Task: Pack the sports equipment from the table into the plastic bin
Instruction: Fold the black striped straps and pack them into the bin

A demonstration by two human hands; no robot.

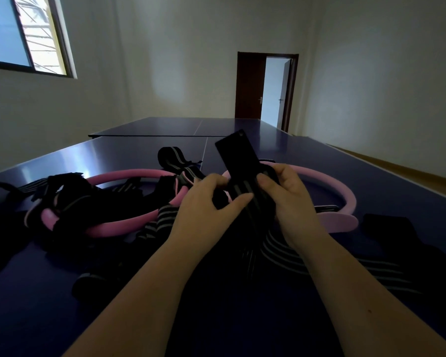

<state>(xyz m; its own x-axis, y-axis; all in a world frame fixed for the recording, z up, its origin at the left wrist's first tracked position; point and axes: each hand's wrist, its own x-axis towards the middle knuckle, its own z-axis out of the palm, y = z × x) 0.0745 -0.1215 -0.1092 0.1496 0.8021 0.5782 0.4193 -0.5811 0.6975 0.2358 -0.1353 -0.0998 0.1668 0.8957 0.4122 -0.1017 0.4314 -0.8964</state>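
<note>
Near edge of the table (371, 176): both bare forearms reach in over a loose striped wrap (319, 261), black with grey lines, spread flat and trailing toward the right. A dark pad (386, 225) lies just beyond it on the right side; its kind cannot be told.

Centre of the table: the left hand (206, 202) and the right hand (291, 199) both grip one held wrap (238, 157), raised off the surface. The left thumb presses across its striped part with the fingers curled behind. The right fingers curl over the top of it. Its plain black end stands up past the fingers.

Behind the hands: the right pink ring (345, 197) lies flat, partly hidden by the right hand. The left pink ring (129, 173) lies flat toward the left edge, with a black strap bundle (70, 194) heaped across its left part. A rolled wrap (171, 155) sits just beyond that ring, beside the table's centre line.

Far end: a second table top (165, 127) stands past the far edge. An open door (250, 86) is in the back wall, and a window (16, 34) is high on the left.
</note>
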